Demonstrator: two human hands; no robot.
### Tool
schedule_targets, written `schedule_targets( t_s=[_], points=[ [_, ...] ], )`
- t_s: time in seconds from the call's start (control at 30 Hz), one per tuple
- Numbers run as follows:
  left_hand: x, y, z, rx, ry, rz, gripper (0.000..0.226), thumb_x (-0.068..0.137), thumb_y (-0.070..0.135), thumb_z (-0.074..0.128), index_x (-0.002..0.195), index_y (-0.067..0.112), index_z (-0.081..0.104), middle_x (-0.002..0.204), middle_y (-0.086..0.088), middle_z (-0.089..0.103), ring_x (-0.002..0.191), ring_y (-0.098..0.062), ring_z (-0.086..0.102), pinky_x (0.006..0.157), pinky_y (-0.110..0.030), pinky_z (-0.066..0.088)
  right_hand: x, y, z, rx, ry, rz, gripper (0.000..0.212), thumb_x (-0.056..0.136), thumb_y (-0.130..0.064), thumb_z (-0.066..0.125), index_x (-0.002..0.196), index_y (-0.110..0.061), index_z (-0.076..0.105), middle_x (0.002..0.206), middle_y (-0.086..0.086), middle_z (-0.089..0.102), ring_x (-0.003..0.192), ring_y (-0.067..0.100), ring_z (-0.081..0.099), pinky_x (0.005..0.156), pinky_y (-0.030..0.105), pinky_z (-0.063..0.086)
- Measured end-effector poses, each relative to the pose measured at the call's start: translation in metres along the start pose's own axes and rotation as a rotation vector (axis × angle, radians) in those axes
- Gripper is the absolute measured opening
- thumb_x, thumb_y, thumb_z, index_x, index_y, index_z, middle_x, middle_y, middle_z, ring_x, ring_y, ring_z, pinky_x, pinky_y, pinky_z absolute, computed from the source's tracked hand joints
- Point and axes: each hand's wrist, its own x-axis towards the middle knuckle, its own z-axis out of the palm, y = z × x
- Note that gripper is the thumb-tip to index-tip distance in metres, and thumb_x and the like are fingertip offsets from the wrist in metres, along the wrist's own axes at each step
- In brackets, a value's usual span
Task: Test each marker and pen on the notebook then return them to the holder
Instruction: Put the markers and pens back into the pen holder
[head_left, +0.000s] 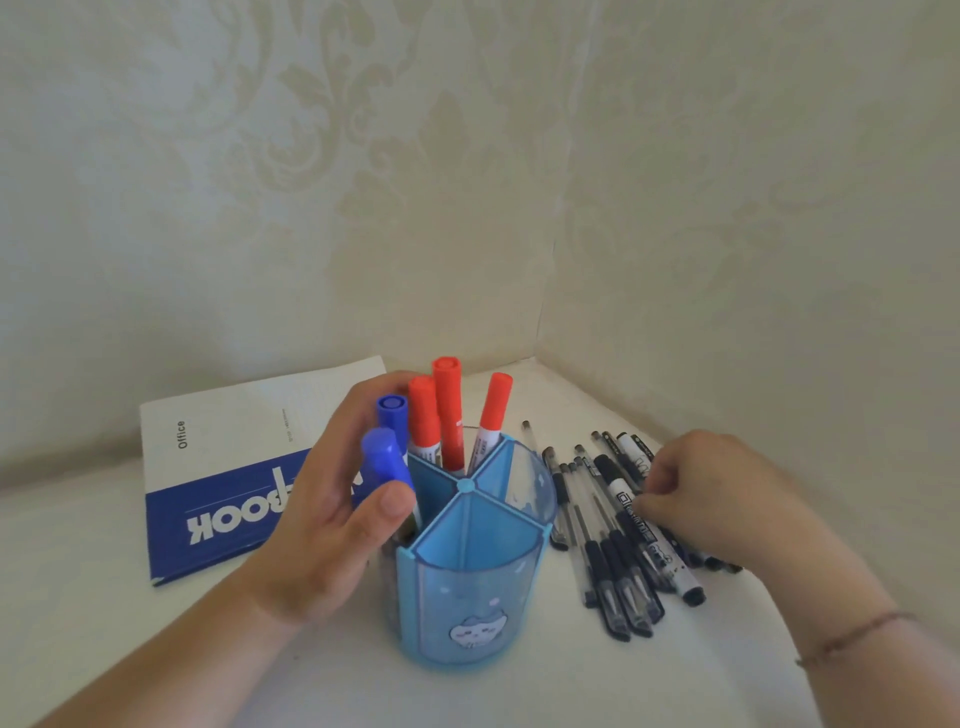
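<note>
Head view — left hand (332, 499) is curling around blue markers (387, 457) in the holder (467, 587); right hand (722, 499) is pinching pens (618, 545) lying beside it. Notebook (218, 467) is lying closed behind — pulling markers carelessly could be tipping the holder.

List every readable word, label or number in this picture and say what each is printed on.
"Office": white upper part of the notebook cover, running sideways.
"BOOK": large white letters on the notebook's blue band, upside down; its start is hidden behind the left hand.
Small print on the notebook, red markers and black markers: too blurred to read.
</note>
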Motion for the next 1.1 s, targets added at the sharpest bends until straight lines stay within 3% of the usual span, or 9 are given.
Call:
schedule_targets(
  t_s=[0.13,0.27,0.4,0.6,0.67,0.77,0.87,0.97,1.1],
  points=[
    [-0.001,-0.004,-0.002,-0.01,-0.004,0.011,0.065,0.083,0.07,0.053,0.132,0.027,0.049,0.119,0.011,0.06,0.109,-0.014,0.056,0.095,-0.029,0.045,-0.006,-0.01,0.001,-0.139,0.006,0.001,0.018,0.076,-0.043,0.066,0.074,-0.025,0.066,0.074,-0.009,0.064,0.069,0.015,0.063,0.057,0.022,0.044],
    [0.0,-0.002,-0.002,-0.036,0.01,0.001,0.067,0.08,0.072,0.055,0.129,0.026,0.051,0.112,0.005,0.06,0.101,-0.018,0.055,0.09,-0.038,0.044,-0.008,-0.014,0.002,-0.178,-0.042,-0.005,0.025,0.083,-0.049,0.063,0.085,-0.025,0.064,0.084,-0.007,0.062,0.08,0.019,0.062,0.072,0.029,0.052],
    [0.001,0.0,-0.003,-0.039,0.017,-0.007,0.074,0.076,0.077,0.055,0.133,0.03,0.05,0.119,0.01,0.06,0.108,-0.014,0.056,0.095,-0.03,0.045,-0.008,-0.011,0.005,-0.139,-0.115,-0.017,0.032,0.086,-0.052,0.06,0.082,-0.02,0.063,0.078,-0.005,0.064,0.077,0.019,0.064,0.072,0.03,0.054],
    [-0.002,-0.003,-0.007,-0.02,-0.046,-0.023,0.094,0.071,0.08,0.058,0.138,0.017,0.042,0.125,-0.013,0.057,0.116,-0.039,0.054,0.1,-0.062,0.04,-0.007,-0.012,0.009,-0.069,-0.053,-0.044,0.029,0.088,-0.047,0.056,0.081,-0.02,0.066,0.079,-0.005,0.067,0.075,0.018,0.065,0.069,0.029,0.055],
    [-0.001,0.0,-0.006,-0.029,-0.037,0.0,0.091,0.072,0.079,0.058,0.138,0.019,0.041,0.127,-0.013,0.055,0.115,-0.037,0.054,0.098,-0.06,0.042,-0.008,-0.01,0.001,0.108,0.088,-0.064,0.024,0.09,-0.043,0.056,0.083,-0.022,0.064,0.079,-0.004,0.067,0.073,0.019,0.064,0.068,0.033,0.055],
    [0.004,0.008,-0.006,0.035,0.015,0.12,0.088,0.074,0.078,0.056,0.14,0.024,0.032,0.14,-0.009,0.037,0.111,-0.032,0.049,0.09,-0.048,0.044,-0.02,-0.018,-0.014,0.647,0.403,-0.182,0.01,0.09,-0.034,0.06,0.094,-0.026,0.056,0.08,-0.005,0.07,0.067,0.016,0.065,0.056,0.028,0.05],
    [0.008,0.013,-0.006,0.19,0.026,0.283,0.089,0.074,0.075,0.058,0.142,0.028,0.024,0.141,-0.015,0.025,0.115,-0.032,0.048,0.093,-0.043,0.041,-0.042,-0.039,-0.024,1.331,0.488,-0.422,0.039,0.094,-0.012,0.057,0.125,-0.028,0.04,0.085,0.005,0.075,0.065,0.021,0.069,0.053,0.031,0.056],
    [0.007,0.012,-0.003,0.22,-0.007,0.317,0.094,0.071,0.071,0.065,0.144,0.031,0.022,0.14,-0.019,0.022,0.118,-0.032,0.044,0.098,-0.042,0.04,-0.051,-0.051,-0.02,1.49,0.496,-0.676,0.067,0.088,-0.004,0.056,0.14,-0.031,0.022,0.092,0.011,0.069,0.072,0.03,0.07,0.057,0.033,0.059],
    [0.005,0.009,-0.003,0.215,-0.038,0.285,0.094,0.074,0.069,0.064,0.144,0.024,0.021,0.142,-0.018,0.022,0.121,-0.036,0.04,0.101,-0.045,0.039,-0.05,-0.054,-0.005,1.37,0.406,-0.788,0.049,0.089,-0.014,0.064,0.125,-0.038,0.043,0.102,0.01,0.067,0.083,0.028,0.071,0.065,0.047,0.059]
  ],
)
